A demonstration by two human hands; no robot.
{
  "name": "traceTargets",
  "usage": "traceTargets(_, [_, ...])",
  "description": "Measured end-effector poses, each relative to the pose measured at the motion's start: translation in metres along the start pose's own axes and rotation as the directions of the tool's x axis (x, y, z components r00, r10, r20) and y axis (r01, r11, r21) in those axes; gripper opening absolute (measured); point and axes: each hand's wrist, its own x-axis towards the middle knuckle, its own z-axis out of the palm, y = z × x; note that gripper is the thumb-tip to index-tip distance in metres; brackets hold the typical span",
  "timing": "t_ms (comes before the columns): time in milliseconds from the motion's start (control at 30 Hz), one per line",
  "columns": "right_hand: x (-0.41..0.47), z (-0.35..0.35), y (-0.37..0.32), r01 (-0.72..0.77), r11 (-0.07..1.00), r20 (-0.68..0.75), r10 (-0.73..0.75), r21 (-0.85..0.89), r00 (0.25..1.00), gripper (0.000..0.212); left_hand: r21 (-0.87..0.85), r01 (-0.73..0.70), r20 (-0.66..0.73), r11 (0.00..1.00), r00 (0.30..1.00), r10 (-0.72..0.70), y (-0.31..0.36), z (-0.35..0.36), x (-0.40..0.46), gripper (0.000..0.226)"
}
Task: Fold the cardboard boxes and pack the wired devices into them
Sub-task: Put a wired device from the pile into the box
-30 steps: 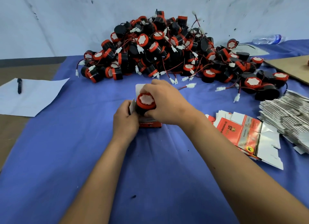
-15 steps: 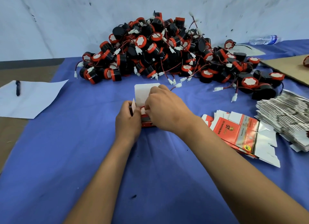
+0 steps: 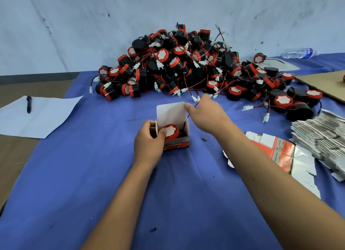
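A small red and white cardboard box (image 3: 176, 144) stands on the blue cloth with its white lid flap (image 3: 170, 112) upright. A black and red wired device (image 3: 170, 131) sits inside it. My left hand (image 3: 149, 139) grips the box's left side, thumb on the device. My right hand (image 3: 204, 113) is at the flap's upper right corner. It pinches the device's thin wire (image 3: 192, 110), whose white plug shows just above the fingers. A big heap of wired devices (image 3: 186, 67) lies behind the box.
Flat unfolded boxes (image 3: 280, 152) lie at the right, beside a thick stack of flat blanks (image 3: 321, 134). A white sheet with a pen (image 3: 29, 104) lies at the left. A brown cardboard sheet (image 3: 323, 82) and a water bottle (image 3: 298, 53) are at the far right.
The device has gone down into the box. My right hand has left it and moved up right to the flap's corner, taking the wire. My left hand stays on the box.
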Motion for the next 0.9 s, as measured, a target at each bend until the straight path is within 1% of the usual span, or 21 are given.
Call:
traceTargets(33, [0.001, 0.004, 0.002, -0.106, 0.966, 0.053, 0.096, 0.234, 0.994, 0.063, 0.011, -0.005, -0.004, 1.000, 1.000, 0.005, 0.000, 0.000, 0.000, 0.008])
traceTargets(67, [0.001, 0.008, 0.004, -0.188, 0.873, 0.103, 0.158, 0.449, 0.982, 0.066, 0.022, -0.008, -0.008, 1.000, 1.000, 0.008, 0.000, 0.000, 0.000, 0.008])
traceTargets(100, [0.000, 0.012, 0.008, -0.220, 0.765, 0.109, 0.194, 0.605, 0.975, 0.066, 0.030, -0.010, -0.011, 0.999, 1.000, 0.010, 0.000, 0.000, 0.000, 0.008])
traceTargets(133, [0.001, 0.015, 0.012, -0.197, 0.691, 0.064, 0.214, 0.695, 0.975, 0.058, 0.035, -0.012, -0.013, 0.999, 1.000, 0.012, 0.000, 0.001, 0.000, 0.008])
traceTargets(167, [0.000, 0.018, 0.016, -0.128, 0.683, -0.023, 0.208, 0.719, 0.978, 0.041, 0.039, -0.012, -0.016, 0.999, 1.000, 0.012, -0.001, 0.002, -0.001, 0.008])
traceTargets(200, [-0.001, 0.019, 0.018, -0.030, 0.740, -0.144, 0.170, 0.672, 0.975, 0.022, 0.040, -0.011, -0.021, 0.999, 1.000, 0.012, 0.000, 0.002, -0.001, 0.009])
traceTargets(233, [-0.003, 0.020, 0.020, 0.078, 0.827, -0.267, 0.090, 0.557, 0.959, 0.009, 0.042, -0.012, -0.025, 0.999, 1.000, 0.013, 0.001, 0.004, -0.002, 0.012])
traceTargets(267, [-0.005, 0.020, 0.021, 0.187, 0.904, -0.372, -0.034, 0.385, 0.928, 0.003, 0.045, -0.015, -0.027, 0.999, 1.000, 0.016, 0.002, 0.005, -0.003, 0.015])
traceTargets(300, [-0.010, 0.020, 0.021, 0.290, 0.939, -0.446, -0.182, 0.186, 0.876, 0.004, 0.050, -0.017, -0.029, 0.999, 0.999, 0.019, 0.003, 0.006, -0.005, 0.019])
traceTargets(333, [-0.015, 0.021, 0.018, 0.388, 0.922, -0.472, -0.342, 0.000, 0.812, 0.007, 0.053, -0.019, -0.035, 0.998, 0.999, 0.021, 0.004, 0.007, -0.006, 0.021])
traceTargets(367, [-0.022, 0.021, 0.013, 0.484, 0.863, -0.441, -0.493, -0.141, 0.750, 0.011, 0.054, -0.016, -0.047, 0.998, 0.999, 0.019, 0.005, 0.008, -0.007, 0.022])
traceTargets(400, [-0.028, 0.021, 0.006, 0.561, 0.793, -0.355, -0.609, -0.238, 0.709, 0.013, 0.057, -0.015, -0.060, 0.998, 0.998, 0.019, 0.006, 0.009, -0.008, 0.021])
traceTargets(433, [-0.033, 0.022, -0.001, 0.610, 0.727, -0.231, -0.682, -0.315, 0.693, 0.014, 0.067, -0.016, -0.075, 0.998, 0.997, 0.021, 0.007, 0.009, -0.009, 0.019])
traceTargets(500, [-0.037, 0.023, -0.015, 0.632, 0.631, 0.001, -0.707, -0.450, 0.707, 0.014, 0.110, -0.024, -0.096, 0.994, 0.995, 0.034, 0.008, 0.009, -0.010, 0.018])
traceTargets(567, [-0.037, 0.026, -0.024, 0.638, 0.590, 0.091, -0.695, -0.494, 0.713, 0.024, 0.185, -0.071, -0.081, 0.980, 0.993, 0.087, 0.006, 0.012, -0.010, 0.018])
traceTargets(667, [-0.037, 0.032, -0.033, 0.707, 0.535, 0.176, -0.726, -0.463, 0.665, 0.022, 0.328, -0.192, -0.017, 0.925, 0.978, 0.209, 0.005, 0.013, -0.010, 0.022])
traceTargets(700, [-0.035, 0.033, -0.031, 0.722, 0.553, 0.163, -0.736, -0.416, 0.657, 0.019, 0.342, -0.215, 0.006, 0.915, 0.974, 0.227, 0.005, 0.013, -0.008, 0.020])
traceTargets(733, [-0.033, 0.033, -0.029, 0.711, 0.614, 0.122, -0.721, -0.343, 0.682, 0.014, 0.334, -0.230, 0.024, 0.914, 0.972, 0.236, 0.004, 0.012, -0.006, 0.019])
traceTargets(800, [-0.025, 0.031, -0.019, 0.628, 0.757, -0.011, -0.640, -0.180, 0.768, 0.014, 0.266, -0.233, 0.046, 0.936, 0.972, 0.229, 0.003, 0.011, -0.006, 0.019])
traceTargets(833, [-0.024, 0.029, -0.013, 0.579, 0.801, -0.058, -0.592, -0.152, 0.804, 0.018, 0.225, -0.214, 0.054, 0.951, 0.977, 0.207, 0.004, 0.011, -0.007, 0.020])
traceTargets(900, [-0.024, 0.027, -0.006, 0.518, 0.826, -0.049, -0.540, -0.223, 0.840, 0.026, 0.162, -0.142, 0.048, 0.977, 0.990, 0.135, 0.005, 0.014, -0.009, 0.020])
